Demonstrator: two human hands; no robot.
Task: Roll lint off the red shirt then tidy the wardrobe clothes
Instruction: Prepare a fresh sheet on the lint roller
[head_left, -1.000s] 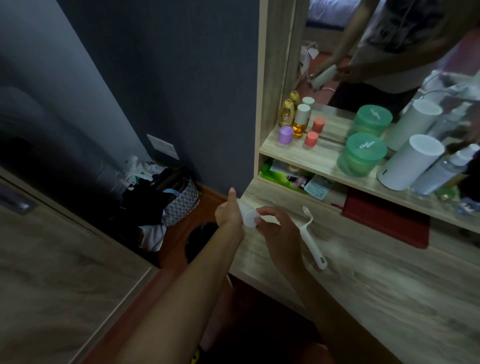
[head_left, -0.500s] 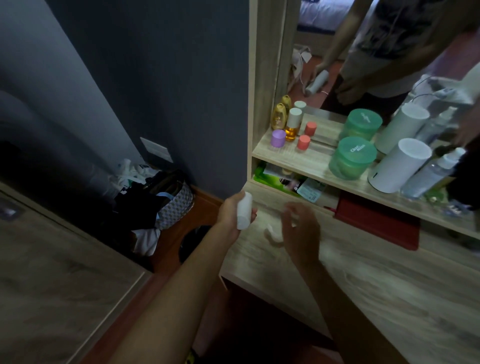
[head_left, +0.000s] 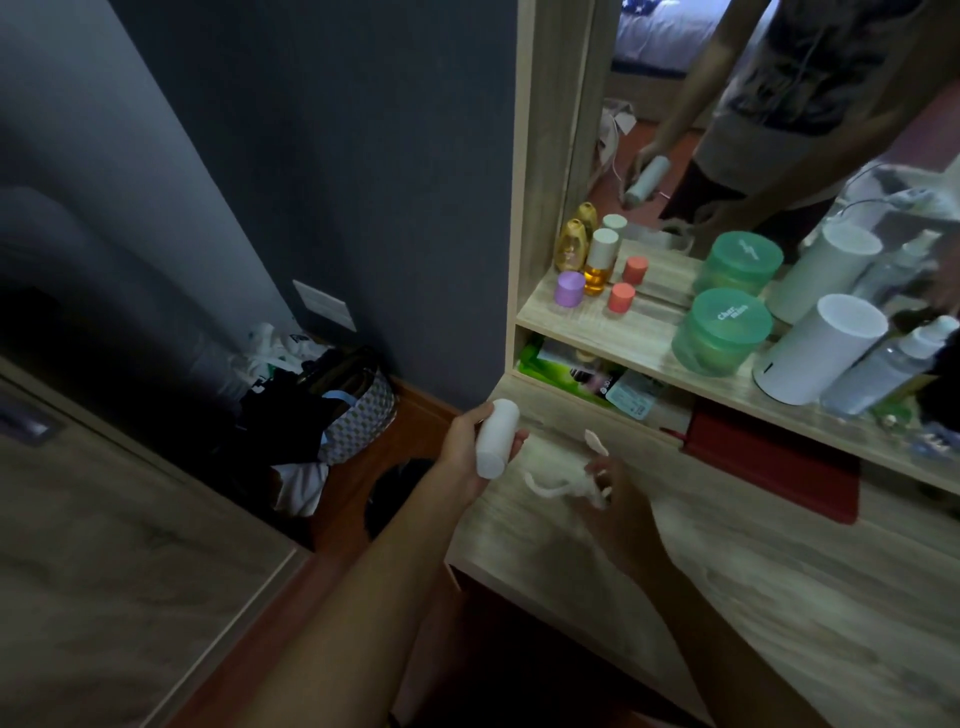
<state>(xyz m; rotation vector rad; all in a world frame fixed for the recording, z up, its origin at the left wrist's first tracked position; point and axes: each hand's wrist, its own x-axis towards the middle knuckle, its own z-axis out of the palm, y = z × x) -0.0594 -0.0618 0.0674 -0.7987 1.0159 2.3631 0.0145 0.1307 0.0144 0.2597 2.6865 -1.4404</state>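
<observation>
Two hands over table (head_left: 779, 597): left hand (head_left: 462, 457) grips white roll (head_left: 497, 439), right hand (head_left: 618, 501) holds blurred roller handle (head_left: 563, 486).

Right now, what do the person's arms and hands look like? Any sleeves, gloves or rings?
Both arms are bare all the way up to the bottom edge of the picture, with no sleeves showing. The left hand and the right hand wear no gloves. I can see no watch, bracelet or ring, though the right hand is blurred, so small things on its fingers could be missed.
</observation>
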